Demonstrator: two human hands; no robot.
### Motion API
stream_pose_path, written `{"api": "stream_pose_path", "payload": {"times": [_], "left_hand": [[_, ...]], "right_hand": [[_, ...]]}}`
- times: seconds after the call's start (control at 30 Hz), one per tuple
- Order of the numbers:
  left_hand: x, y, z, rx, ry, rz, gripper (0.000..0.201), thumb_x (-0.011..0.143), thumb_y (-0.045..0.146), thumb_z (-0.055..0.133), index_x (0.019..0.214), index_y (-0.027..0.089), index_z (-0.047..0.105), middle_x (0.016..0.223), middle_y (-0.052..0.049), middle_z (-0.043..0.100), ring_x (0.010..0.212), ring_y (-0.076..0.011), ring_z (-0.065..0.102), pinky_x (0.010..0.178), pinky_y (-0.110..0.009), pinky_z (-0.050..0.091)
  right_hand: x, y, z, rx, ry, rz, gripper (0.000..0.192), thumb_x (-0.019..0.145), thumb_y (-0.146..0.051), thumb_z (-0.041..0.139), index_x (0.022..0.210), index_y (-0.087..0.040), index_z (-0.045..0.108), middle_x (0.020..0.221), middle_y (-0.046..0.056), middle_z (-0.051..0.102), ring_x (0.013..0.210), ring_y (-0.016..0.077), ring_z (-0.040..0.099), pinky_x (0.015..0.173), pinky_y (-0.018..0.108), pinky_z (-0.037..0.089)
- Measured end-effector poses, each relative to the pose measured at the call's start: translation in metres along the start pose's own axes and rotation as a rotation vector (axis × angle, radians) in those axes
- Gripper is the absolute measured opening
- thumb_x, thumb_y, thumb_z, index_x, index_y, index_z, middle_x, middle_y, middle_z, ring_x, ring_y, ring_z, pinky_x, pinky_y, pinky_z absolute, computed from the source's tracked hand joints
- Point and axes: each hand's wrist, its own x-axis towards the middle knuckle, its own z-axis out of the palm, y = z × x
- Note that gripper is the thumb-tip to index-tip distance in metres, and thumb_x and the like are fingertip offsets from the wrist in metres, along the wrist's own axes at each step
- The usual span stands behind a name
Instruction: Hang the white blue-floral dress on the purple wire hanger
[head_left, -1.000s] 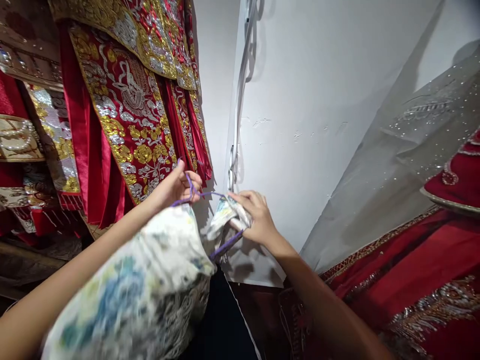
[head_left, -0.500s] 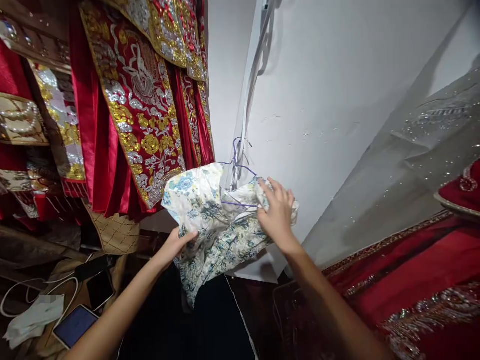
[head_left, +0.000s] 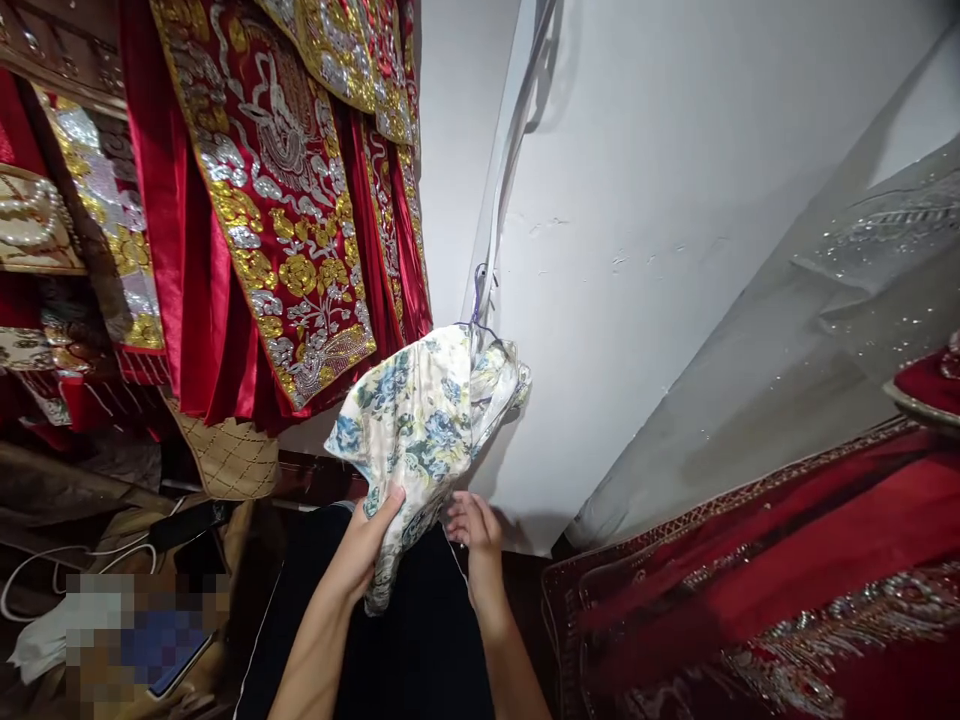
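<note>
**Against white wall, floral garment up on hanger, hem in hand**

Against the wall [head_left: 675, 200], on a thin purple hanger [head_left: 478, 300] hooked to a pale upright strip [head_left: 510, 170]: the garment [head_left: 420, 420], cream with blue and yellow-green flowers. Hangs bunched and twisted, with the shoulder end gathered at the hook and the lower end drawn down and to the left.

Left hand [head_left: 367, 535]: closed on the bottom hem, thumb across the cloth. Right hand [head_left: 474, 530]: half curled just beside it, fingertips at the hem's edge. Cannot tell whether pinching the cloth or only touching it.

Judging by the lie of things, hanging looks done, with the hook on the strip and the weight off the hands. Seems left: pulling the folds straight, since the cloth sits crumpled and off-centre.

As to materials, looks like a light, smooth weave with a faint sheen, soft enough to bunch easily. Hanger slight and wiry.

To the left, near the garment's shoulder, heavy red satin robes [head_left: 277, 200], stiff with gold and silver embroidery of flowers and scrolls. To the right, grey sequinned netting [head_left: 840, 300] over more red beaded cloth [head_left: 750, 580]. Low at left, a beige quilted piece [head_left: 229, 455] and white cables [head_left: 45, 570].
</note>
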Motion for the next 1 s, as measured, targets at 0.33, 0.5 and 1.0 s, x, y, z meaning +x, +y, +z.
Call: {"api": "stream_pose_path", "payload": {"times": [0.33,0.5,1.0], "left_hand": [[0.001,-0.005,-0.003,-0.018,0.065,0.063,0.059,0.082,0.046,0.075,0.134,0.022,0.06,0.131,-0.012,0.066,0.125,-0.032,0.06,0.107,-0.045,0.047],[0.009,-0.029,-0.012,0.364,0.662,0.539,0.06,0.078,0.044,0.075,0.13,0.019,0.06,0.136,-0.014,0.057,0.13,-0.0347,0.051,0.112,-0.049,0.038],[0.003,-0.053,0.03,0.501,-0.051,0.453,0.021,0.093,0.038,0.059,0.086,0.018,0.059,0.077,-0.001,0.056,0.074,-0.0158,0.055,0.069,-0.025,0.042]], "right_hand": [[0.004,-0.025,0.001,-0.092,-0.215,-0.068,0.036,0.086,-0.05,0.056,0.066,-0.022,0.047,0.057,-0.004,0.049,0.049,0.0112,0.043,0.048,0.025,0.032],[-0.008,-0.033,-0.003,-0.185,-0.316,0.04,0.028,0.085,-0.036,0.051,0.062,-0.022,0.043,0.049,-0.006,0.043,0.046,0.0097,0.038,0.048,0.025,0.027],[0.039,-0.129,0.028,-0.04,-0.349,-0.022,0.024,0.079,-0.036,0.06,0.065,-0.017,0.059,0.042,-0.004,0.053,0.035,0.0054,0.035,0.037,0.019,0.021]]}}
